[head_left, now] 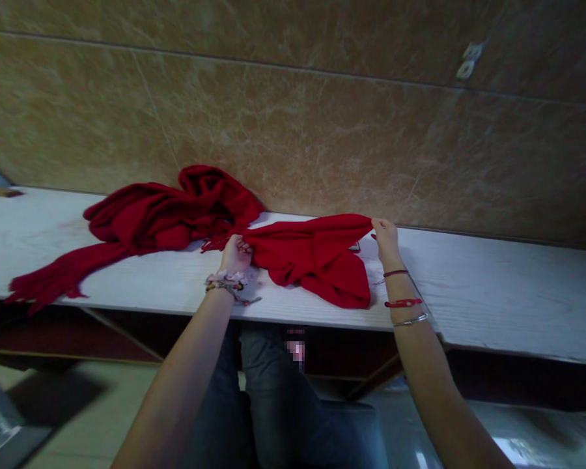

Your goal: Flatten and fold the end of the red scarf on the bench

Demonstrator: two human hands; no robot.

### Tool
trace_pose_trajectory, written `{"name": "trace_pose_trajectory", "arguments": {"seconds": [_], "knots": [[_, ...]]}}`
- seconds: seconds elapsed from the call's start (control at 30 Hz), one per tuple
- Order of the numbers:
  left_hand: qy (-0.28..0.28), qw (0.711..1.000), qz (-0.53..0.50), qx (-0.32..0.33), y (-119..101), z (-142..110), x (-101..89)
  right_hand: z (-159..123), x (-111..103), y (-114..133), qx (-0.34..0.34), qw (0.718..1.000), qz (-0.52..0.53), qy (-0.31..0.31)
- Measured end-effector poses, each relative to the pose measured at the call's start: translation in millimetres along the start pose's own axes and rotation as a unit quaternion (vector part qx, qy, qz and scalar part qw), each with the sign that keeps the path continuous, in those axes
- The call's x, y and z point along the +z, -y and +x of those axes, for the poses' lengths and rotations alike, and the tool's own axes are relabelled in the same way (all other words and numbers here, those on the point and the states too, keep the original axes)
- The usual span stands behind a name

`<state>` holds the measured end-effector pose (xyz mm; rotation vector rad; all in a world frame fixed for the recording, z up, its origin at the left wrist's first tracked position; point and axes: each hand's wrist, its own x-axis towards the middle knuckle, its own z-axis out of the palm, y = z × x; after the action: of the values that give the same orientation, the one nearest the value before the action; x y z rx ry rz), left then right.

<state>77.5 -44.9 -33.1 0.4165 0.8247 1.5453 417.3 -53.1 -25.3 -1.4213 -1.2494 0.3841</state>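
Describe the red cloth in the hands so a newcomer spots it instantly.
Find the white tabletop along the brown marbled wall. Between the person's left hand and right hand is the red cloth. Unlike the bunched red heap to its left, its upper edge is stretched between both hands.

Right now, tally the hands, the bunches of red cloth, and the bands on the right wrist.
Hands: 2, left hand and right hand
Bunches of red cloth: 2, fringed heap and held cloth; whether they join is unclear
Right-wrist bands: 3, dark band, red band, silver bangle
Total: 7
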Motion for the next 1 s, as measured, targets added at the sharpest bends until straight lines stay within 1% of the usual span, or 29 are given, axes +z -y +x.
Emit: {"name": "trace_pose_trajectory", "arguments": {"seconds": [0.07, 0.1, 0.17, 0.27, 0.3, 0.37, 0.4, 0.43, 0.47, 0.53, 0.57, 0.63, 0.7, 0.73, 0.77, 0.87, 1.0], "knots": [[0.011, 1.000, 0.008, -0.001, 0, -1, -0.6, -3, 0, 5, 0.035, 0.998, 0.045, -0.030], [0.017, 1.000, 0.012, -0.001, 0, -2, -1.3, -5, -1, 8, 0.043, 0.996, 0.070, -0.027], [0.029, 0.999, 0.016, 0.001, -1, -6, -4.4, -9, -5, 15, 0.033, 0.993, 0.115, 0.014], [0.056, 0.997, 0.045, -0.008, -9, -10, -13.7, -16, -17, 27, -0.010, 0.985, 0.159, 0.067], [0.068, 0.995, 0.066, -0.015, -14, -10, -17.6, -18, -22, 31, -0.021, 0.982, 0.165, 0.095], [0.089, 0.988, 0.119, -0.035, -25, -8, -24.5, -19, -28, 36, -0.028, 0.972, 0.161, 0.168], [0.100, 0.982, 0.152, -0.045, -31, -5, -26.9, -18, -30, 38, -0.026, 0.968, 0.146, 0.201], [0.111, 0.975, 0.183, -0.054, -38, -2, -28.3, -15, -31, 39, -0.021, 0.967, 0.125, 0.222], [0.122, 0.967, 0.216, -0.061, -43, 2, -28.5, -10, -30, 40, -0.015, 0.969, 0.104, 0.226], [0.125, 0.954, 0.265, -0.063, -52, 12, -25.9, 1, -24, 40, -0.012, 0.977, 0.058, 0.206], [0.116, 0.951, 0.281, -0.058, -54, 18, -23.5, 7, -19, 39, -0.016, 0.980, 0.025, 0.196], [0.078, 0.948, 0.305, -0.049, -52, 28, -17.5, 16, -9, 38, -0.035, 0.977, -0.089, 0.192], [0.046, 0.946, 0.318, -0.051, -45, 37, -11.3, 22, 3, 38, -0.053, 0.954, -0.219, 0.200], [0.040, 0.945, 0.318, -0.059, -41, 41, -8.3, 24, 9, 38, -0.059, 0.941, -0.262, 0.206], [0.041, 0.945, 0.316, -0.069, -36, 44, -5.4, 25, 14, 38, -0.062, 0.932, -0.289, 0.211], [0.067, 0.946, 0.305, -0.089, -24, 49, 4.2, 25, 29, 40, -0.067, 0.917, -0.323, 0.225], [0.089, 0.948, 0.295, -0.082, -21, 48, 19.4, 27, 45, 46, -0.072, 0.888, -0.382, 0.246]]}}
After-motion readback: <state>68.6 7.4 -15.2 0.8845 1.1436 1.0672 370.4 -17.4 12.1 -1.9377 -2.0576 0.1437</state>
